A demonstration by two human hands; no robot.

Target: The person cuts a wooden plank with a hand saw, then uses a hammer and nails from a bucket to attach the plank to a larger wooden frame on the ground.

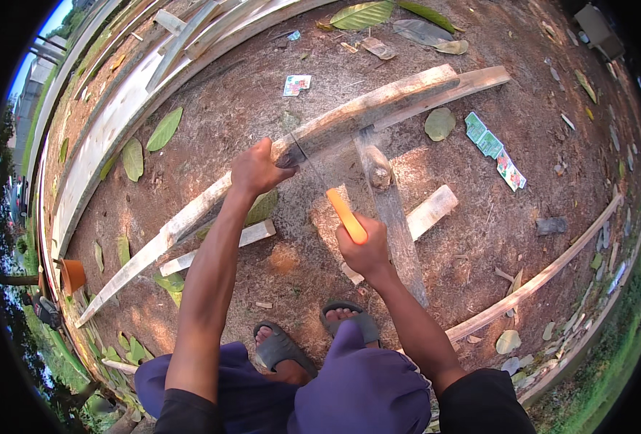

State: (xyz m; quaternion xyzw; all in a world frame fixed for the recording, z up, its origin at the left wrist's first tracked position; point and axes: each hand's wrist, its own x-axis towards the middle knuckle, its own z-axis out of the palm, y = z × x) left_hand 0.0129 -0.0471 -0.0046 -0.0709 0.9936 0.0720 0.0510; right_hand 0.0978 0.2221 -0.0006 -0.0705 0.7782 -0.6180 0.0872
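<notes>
A long wooden beam (364,105) runs slantwise across the ground in front of me. My left hand (259,168) is closed over the beam around its middle, the thumb pointing right. Just right of that thumb, a thin saw blade crosses the wood at a dark patch. My right hand (364,246) is wrapped round the orange handle of a handsaw (343,213), nearer to me than the beam. Seen almost edge-on, the blade shows only as a fine line. Beneath the beam, a grey knotted board (387,195) reaches toward my feet.
Short offcuts (432,212) and another wooden piece (219,247) lie close by. A long thin strip (534,293) crosses the right side. Timber (110,134) is stacked at the upper left, near an orange pot (72,275). Leaves and printed paper scraps (488,141) litter the dirt. My sandalled feet stand below.
</notes>
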